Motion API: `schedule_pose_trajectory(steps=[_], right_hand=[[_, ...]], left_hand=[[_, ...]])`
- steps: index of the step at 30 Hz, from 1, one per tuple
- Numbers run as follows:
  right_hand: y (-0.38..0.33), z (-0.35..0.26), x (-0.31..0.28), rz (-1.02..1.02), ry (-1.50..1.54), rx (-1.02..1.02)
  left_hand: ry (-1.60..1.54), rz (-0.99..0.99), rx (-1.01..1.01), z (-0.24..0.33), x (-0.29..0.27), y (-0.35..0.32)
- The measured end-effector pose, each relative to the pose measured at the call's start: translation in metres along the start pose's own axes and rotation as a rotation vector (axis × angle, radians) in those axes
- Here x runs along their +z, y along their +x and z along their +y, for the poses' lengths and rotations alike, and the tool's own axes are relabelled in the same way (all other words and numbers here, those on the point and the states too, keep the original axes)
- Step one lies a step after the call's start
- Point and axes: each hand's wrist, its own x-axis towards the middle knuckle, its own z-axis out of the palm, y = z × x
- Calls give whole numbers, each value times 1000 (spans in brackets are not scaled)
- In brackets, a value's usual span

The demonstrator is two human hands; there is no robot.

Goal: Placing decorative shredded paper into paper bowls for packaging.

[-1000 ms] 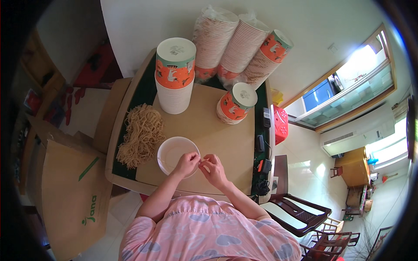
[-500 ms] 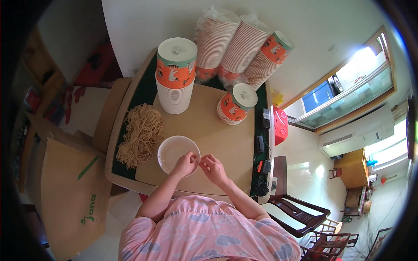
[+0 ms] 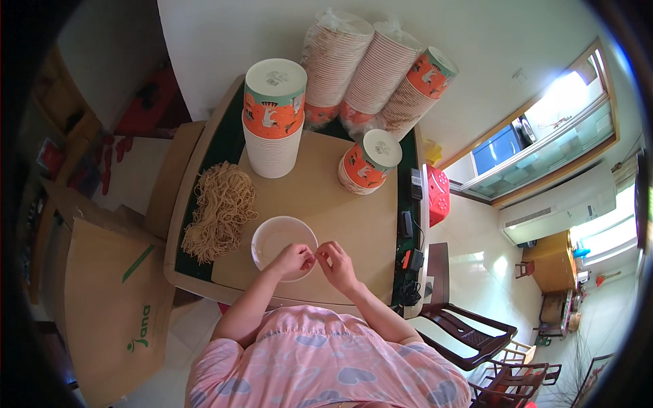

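A white paper tub stands mouth up near the table's front edge. My left hand is closed in a pinch over the tub's near right rim. Close beside it, my right hand also pinches, fingertips almost meeting the left ones. Whatever lies between the fingers is too small to make out. To the left of the tub lies a loose heap of tan string. Behind the tub rises a tall stack of paper tubs, upside down, the top one orange and green. A shorter upside-down stack stands to the right.
Along the wall lean several bagged stacks of tubs. Chargers and cables line the table's right edge. A large cardboard box stands at the left of the table, and a dark wooden chair at the right.
The tub has shifted slightly right and toward me. Both hands have moved a little, their fingertips still close together at its rim.
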Motion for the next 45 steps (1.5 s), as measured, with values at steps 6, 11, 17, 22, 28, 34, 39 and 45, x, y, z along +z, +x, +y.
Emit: schedule_pose_trajectory(steps=[6,11,17,22,28,34,39,45], right_hand=[[-4,6,9,-55,23,-55],[-5,7,10,-63,-4,-46],[-2,6,11,-65,-33,-57],[-3,6,11,-84,-35,-67],[-3,7,11,-86,-5,-68],[1,4,7,-75,23,-26],[2,4,8,-100,31,-66],[1,6,10,-134,19,-80]], left_hand=[[-62,54,-48,-3,3,5],[-338,-14,-191,15,1,-5],[-593,-50,-293,8,-4,-5],[-543,-48,-311,8,-5,-4],[-344,-6,-261,12,-11,-7],[-285,-25,-241,22,-12,-8],[-332,-42,-248,15,-10,-6],[-183,-110,-207,10,-13,-4]])
